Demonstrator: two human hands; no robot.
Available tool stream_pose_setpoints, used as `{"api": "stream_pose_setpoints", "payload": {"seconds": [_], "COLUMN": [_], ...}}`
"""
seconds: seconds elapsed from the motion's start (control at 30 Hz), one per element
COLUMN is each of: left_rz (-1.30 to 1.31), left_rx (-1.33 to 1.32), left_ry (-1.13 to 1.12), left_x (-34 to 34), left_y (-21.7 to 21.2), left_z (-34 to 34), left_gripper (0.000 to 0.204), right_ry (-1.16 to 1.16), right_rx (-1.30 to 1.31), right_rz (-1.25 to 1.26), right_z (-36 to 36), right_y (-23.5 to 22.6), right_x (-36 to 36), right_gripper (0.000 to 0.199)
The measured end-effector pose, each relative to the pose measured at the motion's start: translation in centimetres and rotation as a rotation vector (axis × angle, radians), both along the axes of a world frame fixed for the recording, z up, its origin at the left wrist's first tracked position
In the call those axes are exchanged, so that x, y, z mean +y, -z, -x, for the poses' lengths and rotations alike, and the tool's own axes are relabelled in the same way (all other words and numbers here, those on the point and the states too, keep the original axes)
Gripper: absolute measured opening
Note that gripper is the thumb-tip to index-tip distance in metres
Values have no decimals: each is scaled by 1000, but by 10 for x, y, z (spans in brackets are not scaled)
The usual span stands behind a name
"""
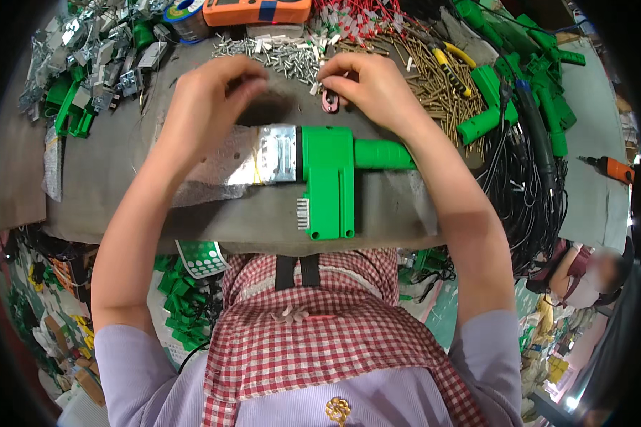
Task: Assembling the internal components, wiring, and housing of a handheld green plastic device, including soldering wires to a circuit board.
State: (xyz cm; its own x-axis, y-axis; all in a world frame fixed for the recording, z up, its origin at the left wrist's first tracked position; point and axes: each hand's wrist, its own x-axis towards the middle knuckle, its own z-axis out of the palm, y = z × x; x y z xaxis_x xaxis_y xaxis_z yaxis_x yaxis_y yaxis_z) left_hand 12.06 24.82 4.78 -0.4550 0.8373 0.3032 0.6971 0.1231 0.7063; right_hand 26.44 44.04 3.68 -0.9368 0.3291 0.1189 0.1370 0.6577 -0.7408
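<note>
My left hand (210,103) hovers above the grey work surface, its fingers curved and the thumb a little apart from them, with nothing visible between. My right hand (377,89) is at the near edge of a pile of small parts, thumb and index finger drawn together; what they pinch, if anything, is too small to make out. Just under its fingertips lies a small pink-handled tool (330,101). Nearer to me, between my forearms, rests a green plastic tool body (329,181) with a round handle (383,154) and a shiny metal plate section (278,154).
Bubble wrap (214,186) lies left of the tool body. Silver screws (288,60), long brass-coloured screws (434,96) and yellow-handled pliers (452,75) are at the back. Metal parts (114,50) heap up left; black cables (516,192) and green housings (548,107) crowd the right.
</note>
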Motion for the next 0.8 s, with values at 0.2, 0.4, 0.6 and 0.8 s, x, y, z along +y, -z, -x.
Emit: {"api": "stream_pose_setpoints", "payload": {"seconds": [0.2, 0.4, 0.6, 0.8], "left_rz": [131, 96, 4, -250], "left_rx": [-262, -164, 11, 369], "left_ry": [322, 352, 344, 356], "left_x": [-63, -67, -63, -67], "left_y": [-23, -15, -8, 16], "left_z": [-84, -103, -107, -104], "left_gripper": [13, 17, 22, 26], "right_ry": [-15, -103, -123, -171], "right_rx": [-175, -45, -42, 39], "right_rz": [295, 19, -173, -376], "right_z": [-36, -121, -135, -135], "right_y": [-45, -51, -41, -37], "right_x": [-35, -89, -107, -115], "right_gripper": [14, 17, 25, 32]}}
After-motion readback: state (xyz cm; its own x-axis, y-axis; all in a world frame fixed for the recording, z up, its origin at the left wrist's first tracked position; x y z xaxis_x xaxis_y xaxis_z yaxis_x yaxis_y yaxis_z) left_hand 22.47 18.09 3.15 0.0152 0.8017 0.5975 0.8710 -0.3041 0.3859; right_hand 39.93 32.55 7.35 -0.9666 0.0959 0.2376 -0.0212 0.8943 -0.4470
